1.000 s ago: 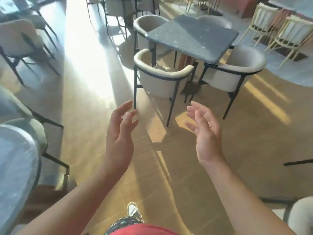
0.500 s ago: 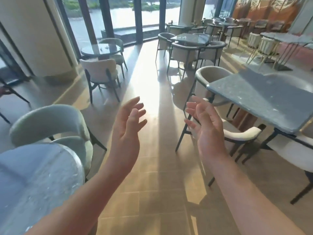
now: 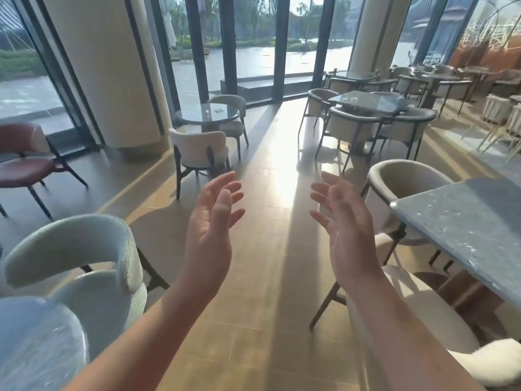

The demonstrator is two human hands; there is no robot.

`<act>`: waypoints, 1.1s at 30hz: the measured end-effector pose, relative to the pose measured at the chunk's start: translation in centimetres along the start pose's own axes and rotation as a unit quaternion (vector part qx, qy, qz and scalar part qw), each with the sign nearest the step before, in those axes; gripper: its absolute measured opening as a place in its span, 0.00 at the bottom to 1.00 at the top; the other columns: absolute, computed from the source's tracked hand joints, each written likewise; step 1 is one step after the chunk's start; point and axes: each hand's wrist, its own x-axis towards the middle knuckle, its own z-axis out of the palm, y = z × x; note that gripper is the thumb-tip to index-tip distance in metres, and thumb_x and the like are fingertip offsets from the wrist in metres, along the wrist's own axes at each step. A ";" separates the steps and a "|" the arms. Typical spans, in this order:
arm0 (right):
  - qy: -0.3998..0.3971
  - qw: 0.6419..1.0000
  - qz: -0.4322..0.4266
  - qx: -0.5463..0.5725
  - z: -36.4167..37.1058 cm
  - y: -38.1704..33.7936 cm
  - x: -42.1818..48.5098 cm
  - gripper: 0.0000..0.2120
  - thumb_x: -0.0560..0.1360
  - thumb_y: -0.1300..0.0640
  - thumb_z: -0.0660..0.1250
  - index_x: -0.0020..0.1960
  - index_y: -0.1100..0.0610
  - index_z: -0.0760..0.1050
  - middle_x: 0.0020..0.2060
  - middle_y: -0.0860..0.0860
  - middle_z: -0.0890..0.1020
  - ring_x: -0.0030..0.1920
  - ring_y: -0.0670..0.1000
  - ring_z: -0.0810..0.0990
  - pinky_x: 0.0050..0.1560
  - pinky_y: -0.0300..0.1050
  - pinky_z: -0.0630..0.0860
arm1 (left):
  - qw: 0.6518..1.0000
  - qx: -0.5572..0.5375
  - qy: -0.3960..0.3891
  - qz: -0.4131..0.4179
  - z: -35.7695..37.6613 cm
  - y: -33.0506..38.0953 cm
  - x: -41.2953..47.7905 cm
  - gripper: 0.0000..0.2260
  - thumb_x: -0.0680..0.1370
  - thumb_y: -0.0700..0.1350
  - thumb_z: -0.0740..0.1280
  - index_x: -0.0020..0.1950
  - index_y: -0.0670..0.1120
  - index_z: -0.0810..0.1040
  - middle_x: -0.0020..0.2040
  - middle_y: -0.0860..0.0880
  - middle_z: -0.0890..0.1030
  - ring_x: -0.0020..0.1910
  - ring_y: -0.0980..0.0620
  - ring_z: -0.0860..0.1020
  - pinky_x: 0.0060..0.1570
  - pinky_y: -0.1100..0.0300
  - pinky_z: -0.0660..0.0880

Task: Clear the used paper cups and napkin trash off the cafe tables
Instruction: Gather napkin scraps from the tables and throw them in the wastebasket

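My left hand point(image 3: 210, 221) and my right hand point(image 3: 345, 227) are raised in front of me over the wooden floor, palms facing each other, fingers spread and relaxed, holding nothing. Far ahead by the window stands a round glass table point(image 3: 207, 115) with two small pale items on top, one upright like a cup point(image 3: 206, 111) and one flat like a napkin point(image 3: 218, 110); they are too small to tell for sure. A square table point(image 3: 369, 101) further right carries small pale specks.
A grey stone table point(image 3: 465, 230) with cream chairs point(image 3: 400, 182) is close on my right. A round table point(image 3: 36, 342) and a pale chair point(image 3: 84, 249) are close on my left. A wide column point(image 3: 107, 69) stands left. A sunlit aisle point(image 3: 270, 249) runs ahead.
My view has lifted from the floor to the room ahead, bringing the window and far tables into sight. Both hands stay raised and empty, a little further apart.
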 end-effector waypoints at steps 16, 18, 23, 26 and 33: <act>-0.005 1.000 -0.005 -0.012 2.3 12.9 30.9 0.17 0.78 0.44 0.65 0.64 0.48 0.80 0.59 0.48 0.85 0.64 0.51 0.82 0.62 0.51 0.79 | 1.000 -0.010 0.009 0.002 3.9 -14.9 29.4 0.19 0.77 0.62 0.61 0.64 0.58 0.78 0.63 0.52 0.82 0.66 0.52 0.80 0.65 0.50 0.77; -0.005 1.000 0.000 -0.006 4.0 14.6 35.2 0.17 0.78 0.44 0.65 0.64 0.47 0.80 0.60 0.49 0.84 0.64 0.50 0.82 0.60 0.50 0.78 | 1.000 -0.014 0.013 -0.003 3.8 -16.8 33.9 0.17 0.78 0.61 0.62 0.64 0.58 0.78 0.64 0.51 0.82 0.66 0.51 0.80 0.64 0.50 0.77; 0.003 1.000 0.002 0.001 6.9 18.3 45.4 0.17 0.78 0.44 0.66 0.64 0.46 0.80 0.60 0.49 0.84 0.65 0.50 0.82 0.61 0.51 0.78 | 1.000 -0.011 -0.001 -0.011 4.0 -21.1 44.8 0.15 0.82 0.52 0.59 0.65 0.55 0.78 0.63 0.51 0.83 0.65 0.52 0.80 0.63 0.52 0.78; 0.012 1.000 0.004 0.004 7.4 20.7 51.3 0.16 0.78 0.44 0.66 0.63 0.46 0.80 0.60 0.49 0.84 0.64 0.50 0.82 0.60 0.50 0.78 | 1.000 -0.010 -0.007 -0.014 4.7 -23.9 50.7 0.15 0.82 0.52 0.59 0.65 0.54 0.78 0.63 0.52 0.83 0.66 0.52 0.80 0.62 0.53 0.78; 0.027 1.000 0.007 0.005 6.6 27.6 66.0 0.14 0.78 0.45 0.66 0.61 0.44 0.82 0.58 0.47 0.85 0.63 0.50 0.83 0.59 0.50 0.78 | 1.000 -0.005 0.004 -0.022 8.6 -32.4 64.5 0.16 0.81 0.53 0.59 0.65 0.52 0.79 0.62 0.53 0.83 0.65 0.53 0.81 0.63 0.53 0.78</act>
